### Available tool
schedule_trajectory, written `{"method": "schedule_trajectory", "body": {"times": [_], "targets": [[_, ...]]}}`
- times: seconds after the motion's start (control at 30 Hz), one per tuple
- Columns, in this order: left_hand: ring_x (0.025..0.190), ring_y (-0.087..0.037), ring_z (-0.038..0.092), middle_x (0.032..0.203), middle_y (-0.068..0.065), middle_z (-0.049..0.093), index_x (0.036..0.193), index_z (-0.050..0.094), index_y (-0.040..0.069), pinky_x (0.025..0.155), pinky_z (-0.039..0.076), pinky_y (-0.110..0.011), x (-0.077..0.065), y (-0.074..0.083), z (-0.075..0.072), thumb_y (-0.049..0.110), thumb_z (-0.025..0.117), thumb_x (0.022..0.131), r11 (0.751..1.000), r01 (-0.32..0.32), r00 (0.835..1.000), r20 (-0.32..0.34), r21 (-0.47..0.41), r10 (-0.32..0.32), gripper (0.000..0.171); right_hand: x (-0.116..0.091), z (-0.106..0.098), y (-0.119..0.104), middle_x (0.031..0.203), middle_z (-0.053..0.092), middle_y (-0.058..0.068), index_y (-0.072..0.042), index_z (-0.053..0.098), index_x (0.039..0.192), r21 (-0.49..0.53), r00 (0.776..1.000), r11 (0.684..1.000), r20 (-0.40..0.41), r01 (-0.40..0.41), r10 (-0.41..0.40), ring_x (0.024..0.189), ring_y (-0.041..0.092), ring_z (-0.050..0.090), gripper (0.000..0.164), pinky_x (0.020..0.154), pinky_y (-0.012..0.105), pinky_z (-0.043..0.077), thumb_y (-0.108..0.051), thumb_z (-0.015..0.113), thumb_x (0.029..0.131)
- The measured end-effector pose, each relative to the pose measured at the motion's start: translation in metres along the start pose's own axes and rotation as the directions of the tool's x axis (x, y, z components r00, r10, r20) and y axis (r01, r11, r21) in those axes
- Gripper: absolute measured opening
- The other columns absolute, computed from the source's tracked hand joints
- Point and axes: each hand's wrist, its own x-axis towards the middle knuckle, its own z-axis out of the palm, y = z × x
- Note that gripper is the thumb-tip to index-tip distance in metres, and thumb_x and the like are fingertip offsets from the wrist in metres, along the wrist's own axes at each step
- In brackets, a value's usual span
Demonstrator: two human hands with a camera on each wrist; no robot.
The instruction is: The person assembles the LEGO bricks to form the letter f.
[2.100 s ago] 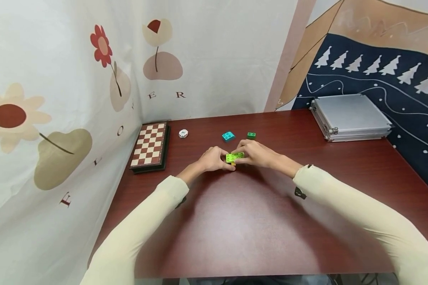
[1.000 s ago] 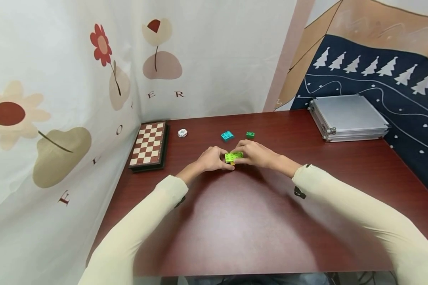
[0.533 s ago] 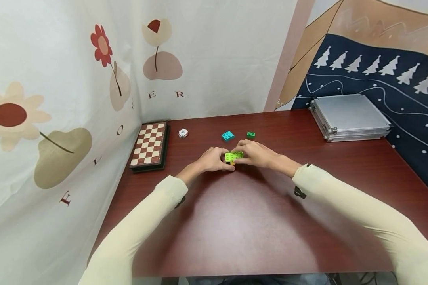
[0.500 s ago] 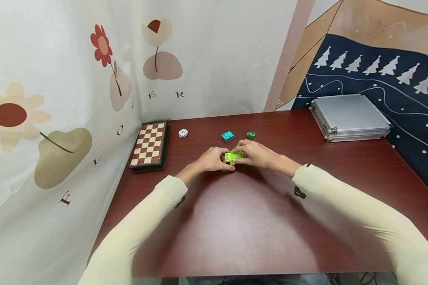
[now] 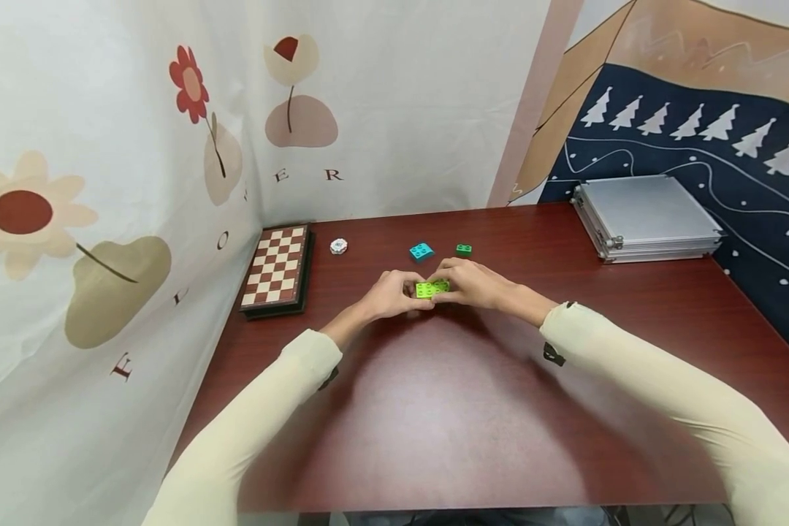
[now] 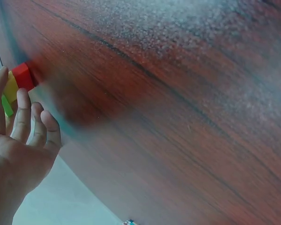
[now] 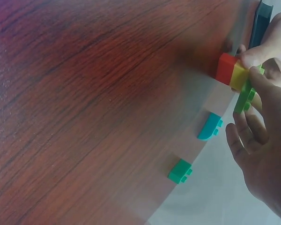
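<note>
Cream sleeves (image 5: pixel 644 380) stretch over the table (image 5: pixel 460 424). Past its middle, the left hand (image 5: pixel 391 294) and right hand (image 5: pixel 468 283) pinch 1 stack (image 5: pixel 425 291), thumb against fingers: lime brick (image 7: pixel 244 98) over yellow brick (image 7: pixel 239 78) over red brick (image 7: pixel 225 69). Just past them lie a teal brick (image 5: pixel 421 251) and green brick (image 5: pixel 464 250); I see silver cases (image 5: pixel 647 215) by the navy backdrop (image 5: pixel 687 150).

Lime brick (image 5: pixel 424 290) tops yellow brick (image 7: pixel 239 78), red brick (image 7: pixel 225 69) lowest: 3 layers.
</note>
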Motion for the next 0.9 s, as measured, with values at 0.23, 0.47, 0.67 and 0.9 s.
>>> {"method": "schedule_trajectory", "body": {"times": [0.23, 0.47, 0.67, 0.9], "targets": [[0.069, -0.01, 0.062, 0.076, 0.003, 0.071, 0.115, 0.076, 0.015, 0.065, 0.045, -0.026, 0.001, -0.001, -0.001, 0.039, 0.086, 0.087, 0.999, 0.034, 0.999, 0.001, 0.019, -0.034, 0.038, 0.002, -0.001, 0.002, 0.109, 0.07, 0.006, -0.007, 0.075, 0.119, 0.027, 1.0, 1.0, -0.004, 0.001, -0.001, 0.089, 0.021, 0.062, 0.035, 0.079, 0.033, 0.054, -0.031, 0.08, 0.094], [0.065, -0.012, 0.065, 0.073, 0.005, 0.071, 0.112, 0.076, 0.015, 0.067, 0.047, -0.028, 0.001, -0.003, 0.0, 0.038, 0.087, 0.086, 0.999, 0.047, 0.999, 0.009, -0.002, -0.047, 0.036, 0.004, -0.014, 0.007, 0.113, 0.071, 0.007, -0.004, 0.075, 0.121, 0.077, 0.999, 0.997, -0.034, -0.027, 0.03, 0.103, 0.021, 0.069, 0.034, 0.088, 0.038, 0.056, -0.028, 0.077, 0.096], [0.067, -0.011, 0.066, 0.075, 0.005, 0.072, 0.114, 0.075, 0.013, 0.072, 0.05, -0.028, 0.0, -0.003, 0.0, 0.037, 0.088, 0.085, 0.998, 0.064, 0.998, -0.002, -0.008, -0.064, 0.04, 0.004, -0.03, 0.022, 0.111, 0.071, 0.011, -0.005, 0.076, 0.118, 0.102, 0.994, 0.993, -0.084, -0.056, 0.065, 0.099, 0.022, 0.069, 0.029, 0.086, 0.041, 0.057, -0.024, 0.078, 0.096], [0.065, -0.011, 0.067, 0.077, 0.004, 0.072, 0.117, 0.074, 0.013, 0.074, 0.05, -0.029, 0.0, -0.001, 0.001, 0.039, 0.088, 0.085, 0.996, 0.089, 0.996, 0.004, -0.019, -0.089, 0.043, 0.0, -0.041, 0.048, 0.114, 0.071, 0.017, -0.003, 0.074, 0.121, 0.117, 0.981, 0.982, -0.11, -0.147, 0.16, 0.095, 0.029, 0.068, 0.03, 0.082, 0.043, 0.055, -0.019, 0.078, 0.096]]}}
